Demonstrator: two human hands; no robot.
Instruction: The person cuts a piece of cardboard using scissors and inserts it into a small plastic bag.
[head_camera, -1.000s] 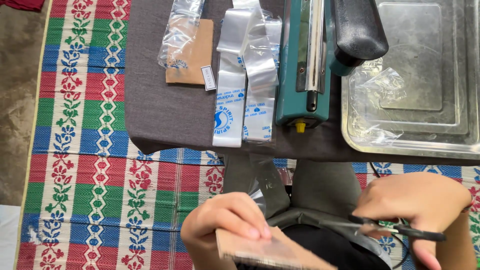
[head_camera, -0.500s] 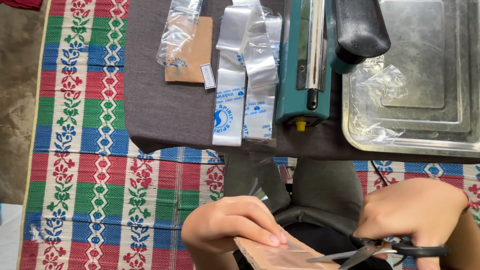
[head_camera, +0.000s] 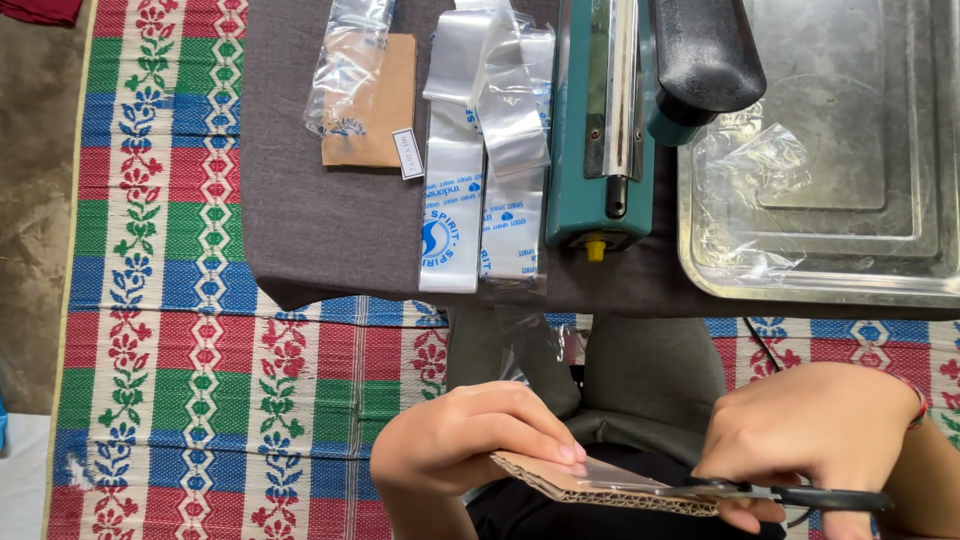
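Nearest the viewer, the left hand (head_camera: 470, 440) pinches a small piece of corrugated cardboard (head_camera: 590, 482), fingers (head_camera: 545, 440) pressed flat on top and the thumb hidden beneath. A clear plastic film seems to lie over the card under those fingertips. The right hand (head_camera: 825, 435) is closed through the handles of black scissors (head_camera: 790, 493), whose blades meet the card's right edge, just beyond the left fingertips.

The card looks light and stiff, likely to crease if squeezed hard; the film looks slippery and may slide, so a flat pinch close to the cut line, on the side away from the blades, appears the safest hold.

Beyond the hands, grey-trousered knees rest on a woven floral mat (head_camera: 200, 380). Farther from the fingers, a low worktop draped in grey cloth (head_camera: 320, 230) carries a brown card in a clear bag (head_camera: 365, 95), strips of printed clear bags (head_camera: 470, 170), a teal heat sealer (head_camera: 600, 120) with a black handle, and a metal tray (head_camera: 900, 285) holding crumpled clear plastic (head_camera: 750, 190).
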